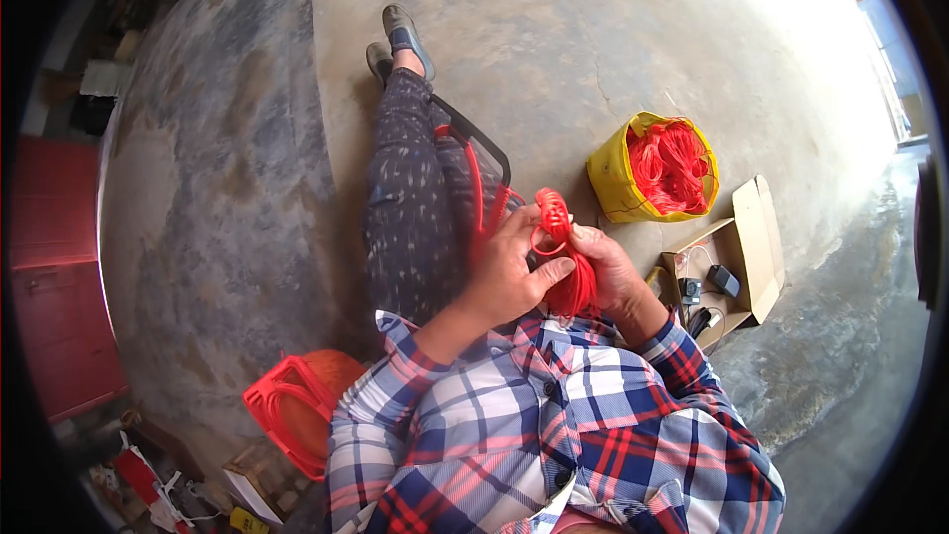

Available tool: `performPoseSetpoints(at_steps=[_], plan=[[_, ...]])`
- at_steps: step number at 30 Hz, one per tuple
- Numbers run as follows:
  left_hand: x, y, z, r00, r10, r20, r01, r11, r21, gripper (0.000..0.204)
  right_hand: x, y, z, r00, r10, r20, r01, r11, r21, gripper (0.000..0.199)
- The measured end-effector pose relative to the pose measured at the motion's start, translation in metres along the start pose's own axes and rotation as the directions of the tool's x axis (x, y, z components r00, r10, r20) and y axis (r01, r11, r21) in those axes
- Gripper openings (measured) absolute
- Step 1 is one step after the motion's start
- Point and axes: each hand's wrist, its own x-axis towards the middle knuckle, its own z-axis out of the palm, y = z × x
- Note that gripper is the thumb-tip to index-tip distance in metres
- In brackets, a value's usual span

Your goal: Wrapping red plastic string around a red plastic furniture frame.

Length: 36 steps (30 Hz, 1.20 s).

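In front of my chest I hold a bundle of red cord, looped and narrowed at its top, with loose strands hanging below. My left hand closes on its left side, the thumb lying across the front. On the other side my right hand grips it, its thumb and fingers near the narrow upper part. Just left of the bundle, by my legs, is a dark bent bar frame with red cord or tubing along it. How that frame is supported is hidden.
A yellow bag-like bucket full of red cord stands on the concrete floor, ahead to the right. Nearer lies an open cardboard box with small black devices and cables. A red plastic basket sits at my left; red cabinets stand farther left.
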Motion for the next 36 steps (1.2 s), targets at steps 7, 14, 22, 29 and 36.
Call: performPoseSetpoints(at_steps=[7, 14, 22, 29, 36], plan=[[0.012, -0.003, -0.029, 0.936, -0.344, 0.074, 0.288, 0.629, -0.722, 0.024, 0.023, -0.020, -0.003, 0.971, 0.004, 0.238, 0.001, 1.000, -0.022, 0.066], [0.028, 0.015, -0.040, 0.982, -0.180, -0.056, 0.031, 0.446, -0.895, 0.021, 0.031, -0.035, 0.025, 0.988, -0.059, 0.141, 0.074, 0.992, -0.104, 0.077], [0.041, -0.013, -0.086, 0.941, -0.098, -0.324, -0.159, 0.717, -0.679, 0.026, 0.056, -0.063, -0.023, 0.996, -0.060, 0.070, 0.084, 0.909, -0.408, 0.035], [0.056, -0.042, -0.093, 0.963, 0.271, 0.005, -0.178, 0.617, 0.766, 0.031, 0.091, -0.043, -0.033, 0.887, -0.416, 0.201, 0.327, 0.259, -0.909, 0.020], [0.050, -0.055, -0.060, 0.989, 0.146, -0.023, -0.092, 0.727, 0.681, 0.034, 0.088, -0.033, -0.020, 0.737, -0.553, 0.388, 0.291, -0.259, -0.921, 0.035]])
